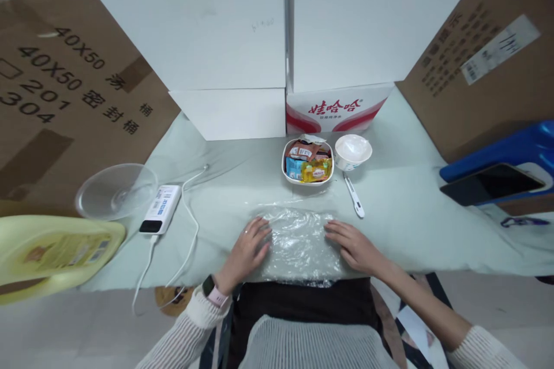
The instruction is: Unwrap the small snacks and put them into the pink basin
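A clear, crinkled plastic sheet or bag (298,245) lies flat on the table at its front edge. On its left side rests my left hand (250,245), fingers stretched out. My right hand (352,242) lies on the right side of the plastic, also with fingers extended. Beyond the plastic stands a white bowl (308,181) filled with several small snack packets (315,171). Just right of it is a white paper bowl (353,153) with something clear and filmy inside. A white utility knife (354,196) lies below that bowl; whether its blade is out I cannot tell.
To the left are a power bank (160,210) with a white cable (190,207), a clear plastic bowl (116,193) and a yellow jug (56,253). White boxes (234,112) wall the back. At right, a phone (493,183) leans on a blue container (519,150).
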### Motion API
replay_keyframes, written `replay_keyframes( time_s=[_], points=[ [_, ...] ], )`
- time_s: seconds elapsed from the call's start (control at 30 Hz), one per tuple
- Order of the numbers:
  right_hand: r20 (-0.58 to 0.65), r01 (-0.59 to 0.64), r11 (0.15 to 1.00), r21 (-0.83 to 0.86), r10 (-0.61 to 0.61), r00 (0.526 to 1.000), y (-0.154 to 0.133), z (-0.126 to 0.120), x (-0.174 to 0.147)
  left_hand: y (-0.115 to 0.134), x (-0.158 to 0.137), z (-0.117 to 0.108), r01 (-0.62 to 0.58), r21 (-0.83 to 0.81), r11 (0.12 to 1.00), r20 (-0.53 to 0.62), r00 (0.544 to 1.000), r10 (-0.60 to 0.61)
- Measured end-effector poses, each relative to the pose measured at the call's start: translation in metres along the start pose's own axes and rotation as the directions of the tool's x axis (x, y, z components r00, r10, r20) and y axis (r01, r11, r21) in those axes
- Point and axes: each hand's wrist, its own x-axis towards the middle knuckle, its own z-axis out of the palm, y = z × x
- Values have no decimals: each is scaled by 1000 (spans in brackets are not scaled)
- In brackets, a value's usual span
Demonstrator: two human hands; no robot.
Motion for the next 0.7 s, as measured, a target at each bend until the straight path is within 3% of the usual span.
replay_keyframes(
  time_s=[0.13, 0.23, 0.3, 0.43, 0.57, 0.7],
  points=[
    [80, 28, 999, -26, -26, 996, -23, -2, -10, 17, -35, 2, -109, 52, 993, 152, 983, 100],
    [164, 30, 997, -67, -18, 986, -33, 10, -24, 26, -52, 10, -130, 106, 986, 240, 965, 101],
    [142, 12, 992, -127, 6, 990, -34, 24, -33, 27, -57, 14, -121, 137, 983, 241, 967, 85],
    [-17, -14, 984, -179, 11, 1000, -34, 43, -43, 27, -57, 14, -107, 64, 992, 167, 981, 95],
    [-91, -33, 998, -47, 29, 995, -41, 35, -43, 31, -50, 4, -39, -70, 997, 98, 994, 46],
    [-111, -116, 962, 247, 147, 983, -42, 9, -35, 37, -39, -12, 85, -248, 965, 172, 984, -42]
  ],
)
